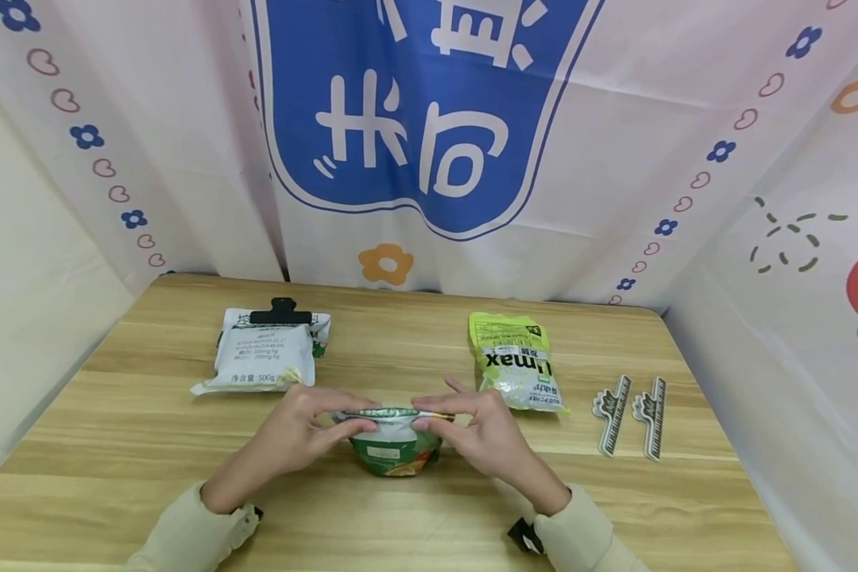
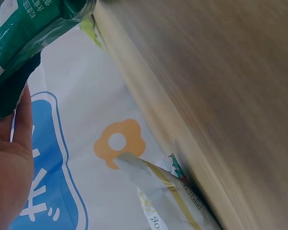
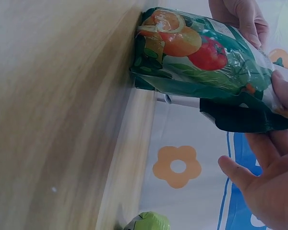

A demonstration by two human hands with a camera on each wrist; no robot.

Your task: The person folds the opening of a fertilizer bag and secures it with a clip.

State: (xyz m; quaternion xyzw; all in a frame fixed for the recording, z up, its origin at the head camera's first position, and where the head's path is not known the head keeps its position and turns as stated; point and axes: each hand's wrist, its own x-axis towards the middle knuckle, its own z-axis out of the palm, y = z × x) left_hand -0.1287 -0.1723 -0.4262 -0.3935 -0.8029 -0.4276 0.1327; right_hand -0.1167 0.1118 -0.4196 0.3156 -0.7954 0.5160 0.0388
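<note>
A green and white plastic bag [image 1: 393, 457] printed with oranges and a tomato stands on the table in front of me, its picture side best seen in the right wrist view [image 3: 192, 52]. Its top edge looks folded over into a narrow strip. At the left end of that strip, my left hand [image 1: 311, 421] pinches the bag between thumb and fingers. My right hand [image 1: 482, 433] pinches the right end the same way, with one finger raised off it. In the left wrist view, the bag's green side [image 2: 33, 33] hides part of the left fingers.
Back left on the wooden table [image 1: 150, 445] lies a white bag [image 1: 260, 361] with a black clip [image 1: 281, 312] across its top. A yellow-green bag [image 1: 518, 361] lies at the back right. Two piano-patterned clips [image 1: 615, 417] lie farther right. A printed cloth [image 1: 415, 262] hangs behind.
</note>
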